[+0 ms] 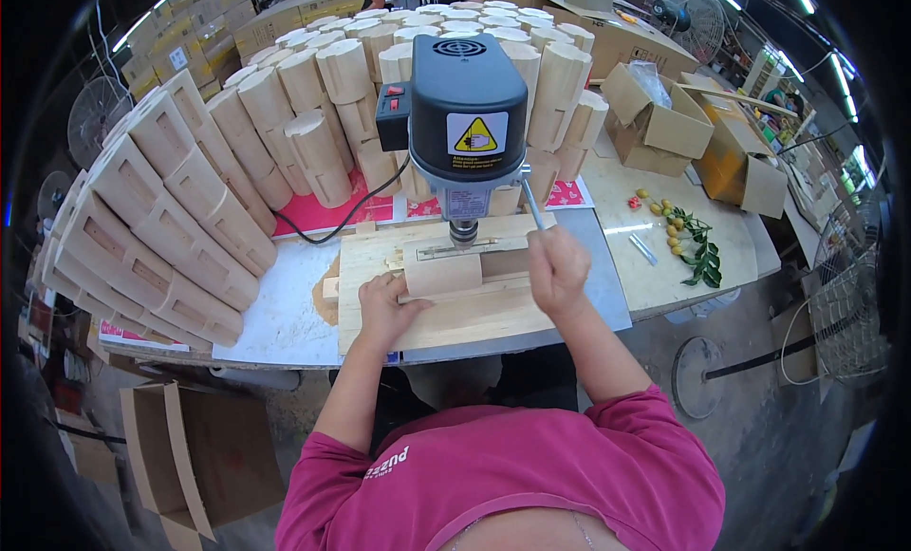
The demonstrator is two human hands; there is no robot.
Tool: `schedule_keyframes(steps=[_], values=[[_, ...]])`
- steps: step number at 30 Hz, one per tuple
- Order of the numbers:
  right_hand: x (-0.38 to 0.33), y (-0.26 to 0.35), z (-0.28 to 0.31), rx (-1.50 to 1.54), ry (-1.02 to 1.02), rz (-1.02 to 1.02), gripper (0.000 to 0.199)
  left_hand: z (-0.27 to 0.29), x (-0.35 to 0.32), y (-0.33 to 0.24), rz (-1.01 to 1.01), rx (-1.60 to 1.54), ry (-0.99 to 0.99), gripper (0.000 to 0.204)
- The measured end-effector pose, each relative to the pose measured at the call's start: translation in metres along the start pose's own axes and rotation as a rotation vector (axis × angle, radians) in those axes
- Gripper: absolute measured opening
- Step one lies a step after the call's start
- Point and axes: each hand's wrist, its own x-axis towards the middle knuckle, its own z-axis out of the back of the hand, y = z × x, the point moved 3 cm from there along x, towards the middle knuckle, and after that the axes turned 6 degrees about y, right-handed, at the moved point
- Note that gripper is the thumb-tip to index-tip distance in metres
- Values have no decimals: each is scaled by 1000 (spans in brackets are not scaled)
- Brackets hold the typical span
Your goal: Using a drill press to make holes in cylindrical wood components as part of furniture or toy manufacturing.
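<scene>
A dark blue bench drill press (470, 86) stands before me, its chuck (463, 231) directly above a pale wooden block (442, 277). The block lies on a light wooden board (474, 331), in line with a recess in the wood. My left hand (383, 309) grips the block's left end, thumb along the near side. With fingers wrapped round it, my right hand (558, 266) holds the drill press's feed lever (534, 202) to the right of the machine. Whether the bit touches the wood cannot be made out.
Slotted wooden pieces (142, 233) are stacked at the left, and upright scalloped wooden columns (313, 152) crowd behind the machine. A black cable (351, 226) crosses the table. Yellow fruit and leaves (697, 247) lie at the right, near an open carton (655, 124). Another carton (223, 447) sits on the floor.
</scene>
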Motion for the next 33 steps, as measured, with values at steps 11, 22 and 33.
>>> schedule_keyframes(steps=[11, 22, 33], values=[[158, -70, -6, -117, 157, -291, 35, -33, 7, -29, -50, 147, -60, 49], [106, -6, 25, -74, 193, -253, 27, -21, 10, -33, -26, 91, -68, 37], [-17, -7, -10, 163, -10, -214, 5, -22, 8, -35, -10, 100, -15, 51]])
